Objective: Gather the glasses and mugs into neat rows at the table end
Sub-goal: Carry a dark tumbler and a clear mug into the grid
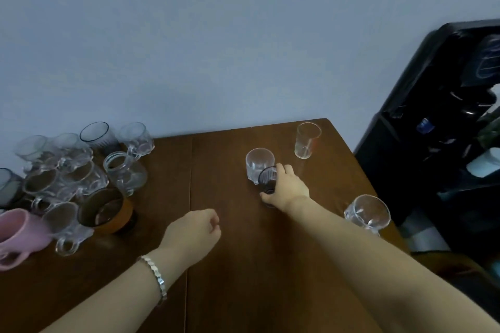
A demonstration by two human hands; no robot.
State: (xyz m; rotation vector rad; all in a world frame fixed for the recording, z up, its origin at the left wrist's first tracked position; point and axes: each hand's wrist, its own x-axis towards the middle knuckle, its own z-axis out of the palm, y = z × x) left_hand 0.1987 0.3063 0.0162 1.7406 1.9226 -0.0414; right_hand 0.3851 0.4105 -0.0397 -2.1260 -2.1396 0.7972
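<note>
right hand stretched far over the brown wooden table, fingers wrapped around a small dark ribbed glass, thumb at the near side of it. standing on the table, this dark glass, touching or almost touching a clear glass mug just behind it. further back near the far right corner, a tall clear tumbler, upright, apart from the others. near the right edge, beside the right forearm, another clear glass mug.

left hand low over the middle of the table, fingers curled in loosely, holding nothing; a silver bracelet on the wrist.

at the left end of the table, a dense cluster of clear glasses and mugs packed close together, with an amber glass at its near right side and a pink mug at the near left, partly cut by the picture edge. a black appliance right of the table.
</note>
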